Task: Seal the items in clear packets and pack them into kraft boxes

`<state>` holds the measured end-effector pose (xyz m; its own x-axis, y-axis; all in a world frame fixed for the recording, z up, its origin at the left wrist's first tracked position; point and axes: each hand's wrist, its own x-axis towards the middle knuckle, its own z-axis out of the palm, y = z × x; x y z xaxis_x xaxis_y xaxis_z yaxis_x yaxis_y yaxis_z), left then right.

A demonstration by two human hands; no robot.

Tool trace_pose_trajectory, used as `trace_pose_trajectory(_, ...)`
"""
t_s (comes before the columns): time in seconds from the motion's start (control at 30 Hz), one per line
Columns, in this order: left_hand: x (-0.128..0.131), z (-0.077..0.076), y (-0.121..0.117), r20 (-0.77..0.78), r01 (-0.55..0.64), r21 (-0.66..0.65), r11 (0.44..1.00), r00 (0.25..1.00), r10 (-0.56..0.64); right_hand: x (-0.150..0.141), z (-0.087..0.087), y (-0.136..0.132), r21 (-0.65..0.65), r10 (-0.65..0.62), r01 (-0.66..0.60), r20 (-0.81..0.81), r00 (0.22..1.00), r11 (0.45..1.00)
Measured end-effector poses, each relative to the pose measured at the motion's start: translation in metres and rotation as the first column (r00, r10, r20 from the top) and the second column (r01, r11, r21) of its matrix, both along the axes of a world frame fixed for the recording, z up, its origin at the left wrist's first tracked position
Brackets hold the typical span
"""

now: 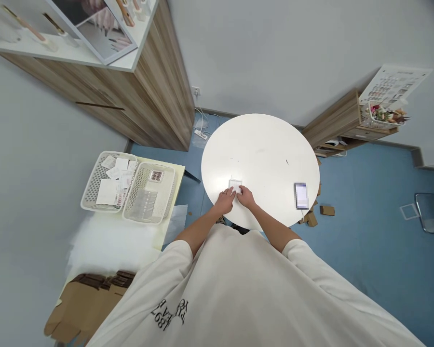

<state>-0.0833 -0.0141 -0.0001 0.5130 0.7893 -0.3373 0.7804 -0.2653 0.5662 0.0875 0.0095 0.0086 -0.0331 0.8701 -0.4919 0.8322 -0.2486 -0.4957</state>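
A small clear, whitish packet (235, 184) lies on the round white table (260, 144) near its front edge. My left hand (224, 200) rests at the packet's left side with its fingers curled onto it. My right hand (245, 196) touches the packet's right side, fingers bent and pinching its edge. Both hands hold the same packet against the tabletop. The packet is too small to make out its contents.
A phone (301, 195) lies on the table's right edge. Two white mesh baskets (94, 185) (166, 202) with papers and clear packets sit on a side table to my left. Cardboard pieces (327, 210) lie on the blue floor. Wooden cabinets stand at the back.
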Motion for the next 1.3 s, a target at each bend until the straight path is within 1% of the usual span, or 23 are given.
trace_pose_trajectory(0.1, -0.024, -0.001, 0.007, -0.019, -0.056, 0.002, 0.998, 0.998, 0.056, -0.026, -0.001, 0.013, 0.012, 0.076, -0.076, -0.011, 0.997, 0.997)
trace_pose_trajectory(0.17, -0.038, -0.001, 0.011, -0.043, -0.073, 0.008, 0.997, 0.996, 0.073, -0.04, -0.003, 0.019, 0.02, 0.113, -0.112, -0.031, 0.993, 0.993)
trace_pose_trajectory(0.3, -0.056, -0.002, 0.015, -0.111, -0.037, 0.006, 0.999, 0.993, 0.038, -0.051, -0.01, 0.025, 0.029, 0.157, -0.156, -0.04, 0.987, 0.987)
trace_pose_trajectory(0.4, -0.058, -0.002, 0.017, -0.164, 0.016, -0.005, 1.0, 0.986, -0.016, -0.048, -0.011, 0.027, 0.001, 0.215, -0.215, -0.034, 0.976, 0.977)
trace_pose_trajectory(0.47, -0.056, -0.001, 0.018, -0.193, 0.027, 0.007, 1.0, 0.981, -0.025, -0.045, -0.01, 0.027, -0.015, 0.238, -0.238, -0.035, 0.971, 0.971)
trace_pose_trajectory(0.6, -0.05, 0.006, 0.019, -0.202, 0.009, 0.084, 0.996, 0.979, 0.008, -0.038, -0.005, 0.017, 0.037, 0.218, -0.217, -0.046, 0.975, 0.976)
trace_pose_trajectory(0.67, -0.047, 0.011, 0.018, -0.194, -0.007, 0.13, 0.991, 0.98, 0.032, -0.032, -0.003, 0.008, 0.059, 0.197, -0.194, -0.053, 0.979, 0.979)
trace_pose_trajectory(0.77, -0.041, 0.02, 0.012, -0.195, -0.027, 0.171, 0.985, 0.979, 0.061, -0.017, 0.001, -0.009, 0.052, 0.175, -0.173, -0.049, 0.983, 0.984)
trace_pose_trajectory(0.87, -0.033, 0.027, -0.004, -0.203, -0.033, 0.195, 0.98, 0.976, 0.074, 0.001, 0.004, -0.029, 0.052, 0.159, -0.156, -0.039, 0.987, 0.986)
trace_pose_trajectory(0.97, -0.021, 0.032, -0.027, -0.2, -0.049, 0.213, 0.976, 0.976, 0.092, 0.02, 0.009, -0.053, 0.096, 0.143, -0.138, -0.042, 0.989, 0.986)
trace_pose_trajectory(1.17, 0.007, 0.037, -0.086, -0.159, -0.116, 0.226, 0.967, 0.975, 0.154, 0.05, 0.016, -0.105, 0.231, 0.162, -0.14, -0.076, 0.984, 0.963)
trace_pose_trajectory(1.3, 0.023, 0.042, -0.131, -0.16, -0.132, 0.223, 0.966, 0.972, 0.17, 0.064, 0.021, -0.146, 0.261, 0.179, -0.148, -0.098, 0.979, 0.954)
